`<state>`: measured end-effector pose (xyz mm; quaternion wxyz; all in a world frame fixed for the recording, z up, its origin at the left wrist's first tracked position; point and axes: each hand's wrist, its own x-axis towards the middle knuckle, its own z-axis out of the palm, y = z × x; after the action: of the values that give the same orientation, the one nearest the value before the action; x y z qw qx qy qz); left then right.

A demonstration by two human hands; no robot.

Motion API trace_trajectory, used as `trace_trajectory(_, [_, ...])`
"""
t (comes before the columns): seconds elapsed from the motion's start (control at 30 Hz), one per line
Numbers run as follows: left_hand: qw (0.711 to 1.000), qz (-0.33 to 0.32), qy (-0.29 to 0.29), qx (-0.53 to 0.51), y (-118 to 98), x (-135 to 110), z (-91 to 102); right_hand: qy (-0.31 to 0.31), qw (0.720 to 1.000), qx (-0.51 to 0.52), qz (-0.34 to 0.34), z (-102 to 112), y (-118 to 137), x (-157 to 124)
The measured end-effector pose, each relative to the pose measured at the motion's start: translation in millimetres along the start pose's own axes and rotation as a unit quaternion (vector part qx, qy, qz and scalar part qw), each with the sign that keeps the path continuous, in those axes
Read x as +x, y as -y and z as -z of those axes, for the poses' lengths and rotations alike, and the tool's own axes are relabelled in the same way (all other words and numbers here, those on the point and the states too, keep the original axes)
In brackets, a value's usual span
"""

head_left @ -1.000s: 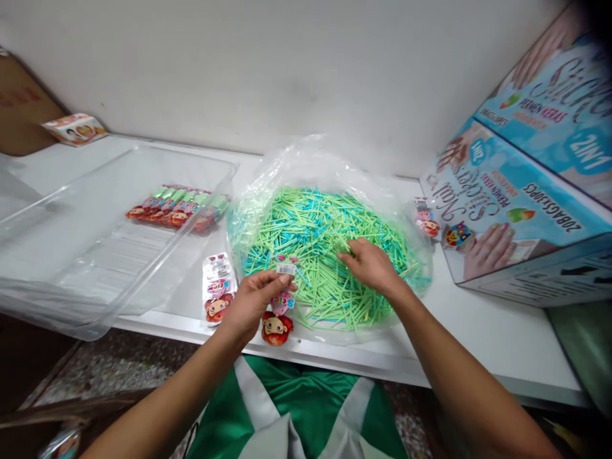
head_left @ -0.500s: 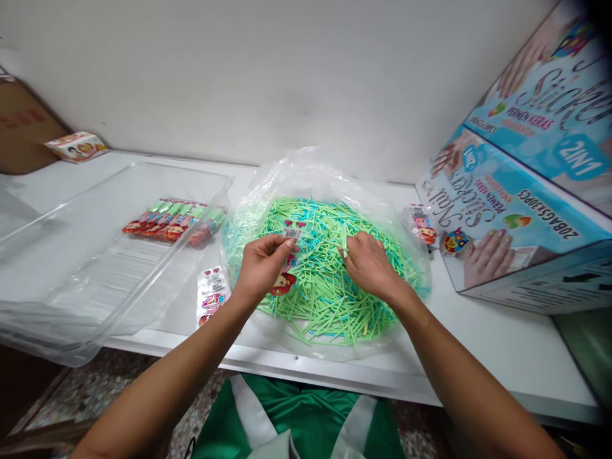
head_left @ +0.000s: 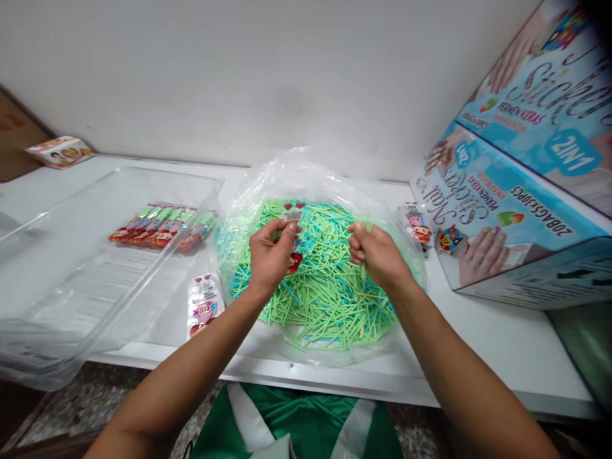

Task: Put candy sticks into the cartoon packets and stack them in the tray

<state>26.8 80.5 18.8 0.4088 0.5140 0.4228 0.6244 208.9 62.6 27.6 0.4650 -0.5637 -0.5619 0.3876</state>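
- packet [head_left: 293, 216] up over stick pile [head_left: 320, 306]; L hand [head_left: 270, 255] pinching it, thumb on fingers;
- R hand [head_left: 375, 252] nearby, curled tight on green sticks [head_left: 364, 271], no. unclear;
- clear bag [head_left: 296, 169] round pile;
- row of packets [head_left: 153, 226] in clear tray [head_left: 76, 280], L side;
- blue box [head_left: 516, 197], R side

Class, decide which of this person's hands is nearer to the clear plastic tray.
Left. The left hand, holding a printed sachet, is right of the clear plastic tray; the right hand, gripping green sticks, is farther right.
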Motion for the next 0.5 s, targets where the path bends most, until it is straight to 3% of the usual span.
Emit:
trace_trajectory(0.03, [0.999,0.006,-0.032,-0.032,1,-5,-5.8,-0.026,0.994,0.109,-0.006,-7,4,0])
trace_trajectory(0.1, [0.99,0.027,-0.088,-0.103,2,-15,-20.4,-0.057,0.933,0.354,-0.024,-27,11,-4])
trace_trajectory(0.17, [0.976,0.057,-0.121,-0.173,3,-25,-35.7,-0.061,0.879,0.47,-0.054,-50,16,-11])
trace_trajectory(0.23, [0.962,0.082,-0.142,-0.217,3,-32,-47.3,-0.061,0.851,0.515,-0.077,-70,17,-21])
trace_trajectory(0.37, [0.952,0.102,-0.16,-0.242,2,-37,-52.8,-0.079,0.856,0.504,-0.086,-95,9,-40])
trace_trajectory(0.5, [0.948,0.13,-0.155,-0.246,1,-38,-43.4,-0.082,0.909,0.402,-0.069,-97,0,-53])
